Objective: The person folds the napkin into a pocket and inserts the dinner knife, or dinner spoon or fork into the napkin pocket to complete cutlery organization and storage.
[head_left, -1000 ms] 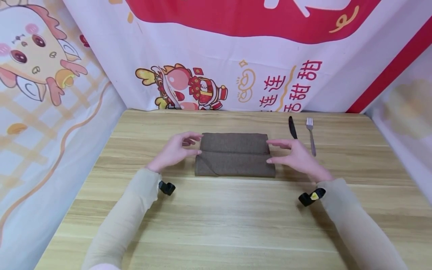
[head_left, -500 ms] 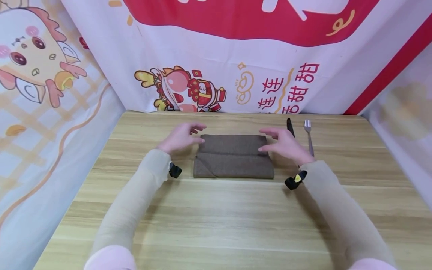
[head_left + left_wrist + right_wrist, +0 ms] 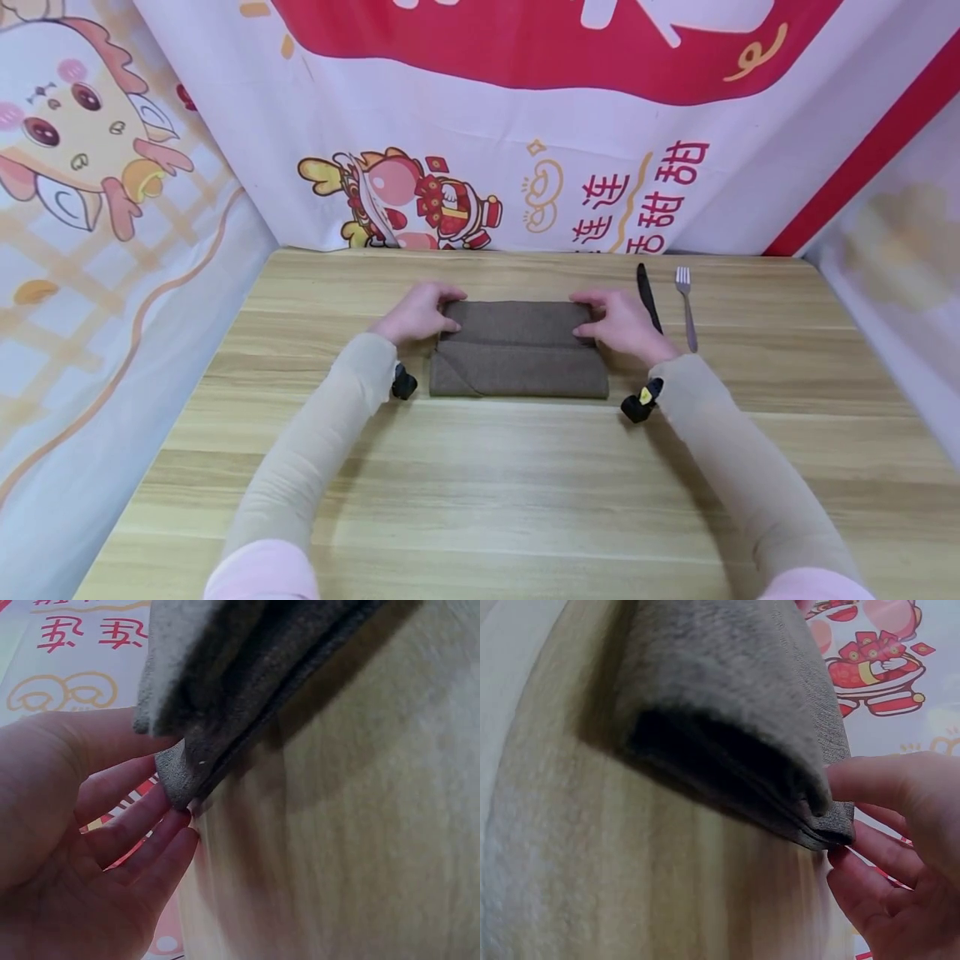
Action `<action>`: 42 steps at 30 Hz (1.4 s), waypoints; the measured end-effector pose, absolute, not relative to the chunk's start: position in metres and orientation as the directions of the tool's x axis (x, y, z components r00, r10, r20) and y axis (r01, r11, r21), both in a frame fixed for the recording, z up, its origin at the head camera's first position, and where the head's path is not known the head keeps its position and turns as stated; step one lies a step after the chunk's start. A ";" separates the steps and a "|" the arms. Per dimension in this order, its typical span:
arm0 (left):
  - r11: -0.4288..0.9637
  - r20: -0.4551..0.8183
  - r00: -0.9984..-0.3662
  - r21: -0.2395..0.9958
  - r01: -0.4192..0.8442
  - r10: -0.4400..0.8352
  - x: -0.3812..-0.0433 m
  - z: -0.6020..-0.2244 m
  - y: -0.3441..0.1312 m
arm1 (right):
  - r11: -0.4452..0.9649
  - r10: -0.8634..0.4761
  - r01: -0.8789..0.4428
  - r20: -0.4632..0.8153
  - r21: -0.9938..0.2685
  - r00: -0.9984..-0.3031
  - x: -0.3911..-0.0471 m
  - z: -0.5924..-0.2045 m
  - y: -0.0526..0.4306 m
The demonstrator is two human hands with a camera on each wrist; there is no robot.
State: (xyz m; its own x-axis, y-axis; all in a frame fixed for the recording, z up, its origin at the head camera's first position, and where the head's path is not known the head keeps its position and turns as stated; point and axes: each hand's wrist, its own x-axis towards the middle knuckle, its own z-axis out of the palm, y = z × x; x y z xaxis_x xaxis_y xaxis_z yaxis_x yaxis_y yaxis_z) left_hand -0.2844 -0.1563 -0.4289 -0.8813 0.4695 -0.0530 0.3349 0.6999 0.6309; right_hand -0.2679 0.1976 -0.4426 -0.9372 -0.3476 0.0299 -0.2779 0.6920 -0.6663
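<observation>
A brown-grey cloth napkin (image 3: 521, 369) lies on the wooden table, folded into a flat rectangle with a crease across its middle. At its far left corner my left hand (image 3: 420, 315) pinches the edge, thumb on top. My right hand (image 3: 621, 323) holds the far right corner the same way. In the left wrist view, the napkin's layered side (image 3: 225, 682) shows, with fingertips at the lower corner. The right wrist view shows a rolled-over fold (image 3: 720, 690) in the near part, and the thumb and fingers about the thin far edge.
A dark-handled knife (image 3: 647, 293) lies beside my right hand, partly hidden by it. Right of that is a fork (image 3: 686, 307), tines away from me. A printed cloth backdrop (image 3: 465, 117) rises at the table's back edge. The wooden tabletop (image 3: 510, 483) extends toward me.
Both hands have moved from beside the napkin's middle to its far corners, closing inward on them. The napkin stays in about the same place.
</observation>
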 end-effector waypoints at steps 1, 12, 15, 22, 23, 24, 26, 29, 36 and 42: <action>0.704 -0.052 -0.881 0.625 0.338 0.470 -0.284 -0.429 -0.156 | 0.699 -0.349 -0.279 0.026 -0.658 -0.937 -0.268 -0.442 0.197; 0.766 -0.076 -0.890 0.545 0.340 0.449 -0.282 -0.424 -0.150 | 0.721 -0.391 -0.298 -0.013 -0.625 -0.920 -0.271 -0.438 0.194; 0.762 -0.074 -0.891 0.553 0.337 0.447 -0.282 -0.425 -0.149 | 0.736 -0.397 -0.303 -0.023 -0.605 -0.918 -0.271 -0.435 0.193; 0.745 -0.063 -0.885 0.570 0.347 0.461 -0.283 -0.427 -0.150 | 0.767 -0.410 -0.331 -0.022 -0.550 -0.912 -0.271 -0.432 0.190; 0.744 -0.056 -0.886 0.568 0.351 0.461 -0.283 -0.428 -0.150 | 0.767 -0.413 -0.335 -0.021 -0.547 -0.910 -0.271 -0.432 0.189; 0.743 -0.047 -0.885 0.565 0.359 0.463 -0.283 -0.428 -0.151 | 0.766 -0.417 -0.338 -0.022 -0.547 -0.909 -0.271 -0.432 0.189; 0.736 -0.020 -0.882 0.560 0.380 0.470 -0.282 -0.429 -0.152 | 0.758 -0.428 -0.352 -0.011 -0.548 -0.904 -0.270 -0.432 0.188; 0.717 0.028 -0.878 0.564 0.409 0.478 -0.282 -0.431 -0.154 | 0.745 -0.444 -0.383 0.023 -0.547 -0.896 -0.269 -0.434 0.188; 0.662 0.100 -0.868 0.606 0.441 0.487 -0.275 -0.433 -0.159 | 0.694 -0.434 -0.409 0.109 -0.592 -0.894 -0.267 -0.442 0.190; 0.635 0.072 -0.874 0.659 0.404 0.480 -0.267 -0.427 -0.159 | 0.682 -0.422 -0.388 0.100 -0.620 -0.901 -0.263 -0.443 0.193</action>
State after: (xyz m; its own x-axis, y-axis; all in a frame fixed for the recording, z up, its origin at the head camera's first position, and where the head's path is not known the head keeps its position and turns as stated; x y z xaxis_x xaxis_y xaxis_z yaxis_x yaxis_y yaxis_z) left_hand -0.2671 -0.1590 -0.4274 -0.8741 0.4803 0.0724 0.4036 0.6351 0.6586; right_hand -0.2632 0.1930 -0.4434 -0.9009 -0.4225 0.0997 -0.3884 0.6819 -0.6198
